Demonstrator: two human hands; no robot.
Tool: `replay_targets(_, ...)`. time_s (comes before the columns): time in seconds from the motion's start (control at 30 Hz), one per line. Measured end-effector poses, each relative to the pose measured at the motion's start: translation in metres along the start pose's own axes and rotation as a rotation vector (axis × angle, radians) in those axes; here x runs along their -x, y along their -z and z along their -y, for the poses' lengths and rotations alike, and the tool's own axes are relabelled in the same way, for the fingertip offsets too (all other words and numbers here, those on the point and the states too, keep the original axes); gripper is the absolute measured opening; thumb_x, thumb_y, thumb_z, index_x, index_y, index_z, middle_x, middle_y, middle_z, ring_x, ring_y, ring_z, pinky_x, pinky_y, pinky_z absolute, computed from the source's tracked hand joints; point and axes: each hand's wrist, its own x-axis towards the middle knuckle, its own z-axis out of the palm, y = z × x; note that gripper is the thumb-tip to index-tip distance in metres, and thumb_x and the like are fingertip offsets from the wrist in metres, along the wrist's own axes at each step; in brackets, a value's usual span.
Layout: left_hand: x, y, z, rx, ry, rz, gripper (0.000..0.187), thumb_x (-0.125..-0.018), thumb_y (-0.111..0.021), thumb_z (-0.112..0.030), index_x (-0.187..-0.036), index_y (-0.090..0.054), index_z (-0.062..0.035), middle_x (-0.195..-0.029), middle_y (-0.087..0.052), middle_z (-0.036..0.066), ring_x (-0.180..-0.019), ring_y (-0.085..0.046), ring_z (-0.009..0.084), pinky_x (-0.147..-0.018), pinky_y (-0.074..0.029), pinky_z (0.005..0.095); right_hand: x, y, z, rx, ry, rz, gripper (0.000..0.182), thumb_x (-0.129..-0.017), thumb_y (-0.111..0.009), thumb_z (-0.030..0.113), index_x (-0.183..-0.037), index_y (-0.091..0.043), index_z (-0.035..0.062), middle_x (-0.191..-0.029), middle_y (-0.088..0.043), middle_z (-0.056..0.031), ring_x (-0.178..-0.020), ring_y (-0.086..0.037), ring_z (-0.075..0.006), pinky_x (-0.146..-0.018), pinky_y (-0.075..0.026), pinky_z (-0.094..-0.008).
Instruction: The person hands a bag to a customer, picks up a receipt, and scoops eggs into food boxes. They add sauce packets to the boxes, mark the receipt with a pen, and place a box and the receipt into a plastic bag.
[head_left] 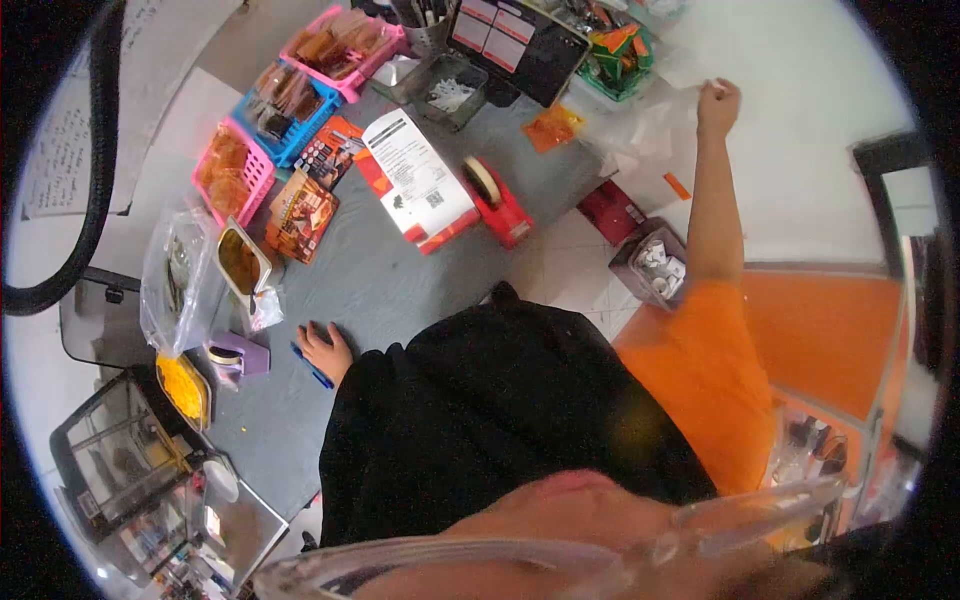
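Observation:
My left hand (326, 354) rests on the grey table (440, 290) with its fingers spread. Right beside its fingertips lies a blue pen (312, 366). A purple tape dispenser (245, 354) stands a little to the left of that hand. Stretched far out to the upper right, my right hand (718, 105) has its fingers closed. Clear plastic (650, 130), thin and blurred, reaches up to these fingers; its exact shape is hard to make out. An orange strip (677, 186) shows below the plastic.
Pink (235, 170) and blue baskets (290, 115) of packets line the table's back left. A white-labelled box (420, 185) and red tape dispenser (497, 205) stand mid-table, with a tablet screen (518, 45) behind. A bin (650, 262) sits below my right arm. Yellow food fills a tray (205, 400).

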Motion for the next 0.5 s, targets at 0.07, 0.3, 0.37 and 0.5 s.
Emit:
replay_targets(0.07,-0.008,0.000,-0.006,0.092,-0.029,-0.046,0.039,-0.079,-0.056,-0.019,-0.113,-0.047,-0.0014,-0.123,-0.041,0.019,-0.113,-0.038,0.0346,-0.095,-0.027,0.0424,0.025,0.038,0.071,-0.076,0.189,-0.148,0.022,-0.076,-0.060,0.021,-0.089,-0.055,0.0042,-0.083,-0.060,-0.0101,-0.077,-0.058,-0.0241,-0.070,-0.045,-0.0331)
replay_targets(0.3,-0.065,0.109,-0.200,1.379,-0.206,0.743,0.045,-0.082,-0.054,-0.009,-0.124,-0.039,-0.0037,-0.119,-0.046,0.013,-0.113,-0.041,0.0222,-0.098,-0.028,0.0350,0.218,0.085,0.267,0.059,0.979,0.777,0.013,-0.073,-0.051,0.010,-0.083,-0.059,0.0086,-0.078,-0.057,-0.0070,-0.081,-0.056,-0.0253,-0.088,-0.036,-0.0447)
replay_targets(0.37,-0.073,0.133,-0.229,1.788,0.047,1.058,0.047,-0.084,-0.051,-0.007,-0.128,-0.034,-0.0032,-0.113,-0.050,0.011,-0.104,-0.047,0.0178,-0.091,-0.034,0.0299,0.287,0.066,0.271,-0.385,1.253,0.819,0.018,-0.074,-0.047,0.018,-0.086,-0.057,0.0075,-0.083,-0.056,-0.0079,-0.087,-0.054,-0.0255,-0.095,-0.028,-0.0511)
replay_targets(0.5,-0.079,0.135,-0.207,1.297,0.048,0.731,0.035,-0.085,-0.052,-0.008,-0.119,-0.045,-0.0015,-0.089,-0.057,0.002,-0.080,-0.051,0.0061,-0.071,-0.040,0.0203,0.342,0.058,0.285,-0.637,1.273,1.197,0.021,-0.072,-0.052,0.014,-0.092,-0.056,0.0071,-0.096,-0.054,-0.0100,-0.096,-0.052,-0.0255,-0.096,-0.029,-0.0496)
